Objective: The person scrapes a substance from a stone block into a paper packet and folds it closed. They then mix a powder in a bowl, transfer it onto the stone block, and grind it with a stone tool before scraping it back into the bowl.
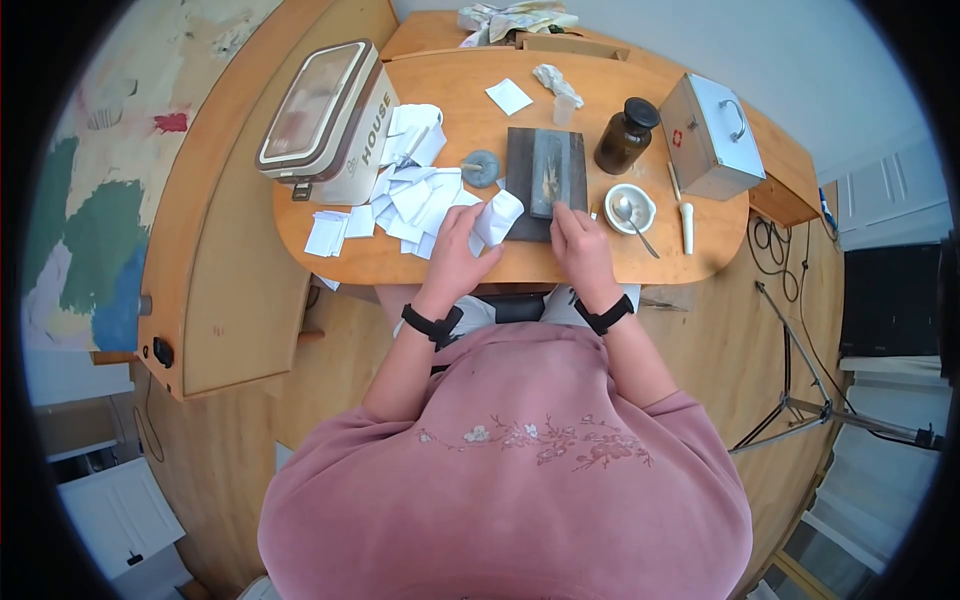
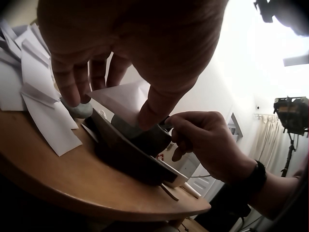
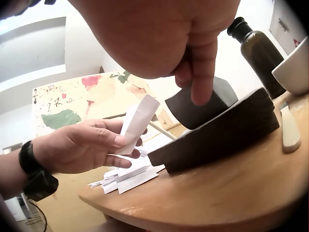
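My left hand (image 1: pixel 459 256) holds a folded white paper packet (image 1: pixel 498 218) between thumb and fingers, upright beside a dark slab (image 1: pixel 520 225). On the slab lies a grey stone-like trough (image 1: pixel 543 206) with pale brown powder (image 1: pixel 550 180) along its middle. My right hand (image 1: pixel 584 254) is at the trough's near end, fingers curled. In the left wrist view, thumb and forefinger of the right hand (image 2: pixel 203 140) pinch the trough's rim (image 2: pixel 161 137). A grey grinding wheel (image 1: pixel 484 172) with a wooden handle lies left of the slab.
Loose folded papers (image 1: pixel 410 205) heap at the left, before a lidded box (image 1: pixel 345 130). At the right stand a brown bottle (image 1: pixel 625 140), a white bowl (image 1: pixel 612 205) with a spoon, a white-handled tool (image 1: pixel 687 230) and a metal case (image 1: pixel 710 135). A small clear cup (image 1: pixel 564 109) stands behind.
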`<state>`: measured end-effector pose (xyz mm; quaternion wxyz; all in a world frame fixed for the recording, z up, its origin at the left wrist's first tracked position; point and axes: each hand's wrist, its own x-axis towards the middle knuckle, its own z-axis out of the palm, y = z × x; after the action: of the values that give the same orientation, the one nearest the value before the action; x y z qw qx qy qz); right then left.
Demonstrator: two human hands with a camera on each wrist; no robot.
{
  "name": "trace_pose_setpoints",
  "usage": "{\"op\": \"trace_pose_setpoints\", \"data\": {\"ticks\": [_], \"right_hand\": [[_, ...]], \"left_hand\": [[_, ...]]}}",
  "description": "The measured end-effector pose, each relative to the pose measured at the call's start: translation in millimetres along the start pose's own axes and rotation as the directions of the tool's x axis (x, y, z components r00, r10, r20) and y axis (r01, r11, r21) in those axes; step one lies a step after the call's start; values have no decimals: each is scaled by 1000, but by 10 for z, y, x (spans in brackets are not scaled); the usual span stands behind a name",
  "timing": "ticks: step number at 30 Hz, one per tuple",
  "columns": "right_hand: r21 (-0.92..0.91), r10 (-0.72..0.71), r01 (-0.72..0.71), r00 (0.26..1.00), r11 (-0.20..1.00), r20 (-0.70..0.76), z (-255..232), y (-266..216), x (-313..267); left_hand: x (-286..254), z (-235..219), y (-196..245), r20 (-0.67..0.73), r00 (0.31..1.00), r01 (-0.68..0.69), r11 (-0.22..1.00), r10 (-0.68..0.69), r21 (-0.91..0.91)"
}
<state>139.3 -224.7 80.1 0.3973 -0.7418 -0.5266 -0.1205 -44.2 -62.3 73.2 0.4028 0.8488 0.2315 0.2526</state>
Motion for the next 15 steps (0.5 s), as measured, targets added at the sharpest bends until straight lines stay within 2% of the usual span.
{"op": "trace_pose_setpoints", "data": {"ticks": [7, 9, 11, 15], "right_hand": [[174, 181, -172, 982, 970, -43, 82, -121, -5], [206, 222, -206, 974, 957, -54, 118, -140, -6], [317, 359, -334, 933, 888, -22, 157, -177, -1], [451, 451, -395, 892, 800, -18, 195, -234, 18]], "left_hand": [[-23, 22, -35, -1, 1000, 13, 1000, -13, -5], [-17, 35, -53, -24, 999, -37, 998, 39, 55], [-15, 35, -39, -12, 1000, -20, 999, 20, 33], [-10, 40, -12, -7, 1000, -3, 1000, 3, 3]]}}
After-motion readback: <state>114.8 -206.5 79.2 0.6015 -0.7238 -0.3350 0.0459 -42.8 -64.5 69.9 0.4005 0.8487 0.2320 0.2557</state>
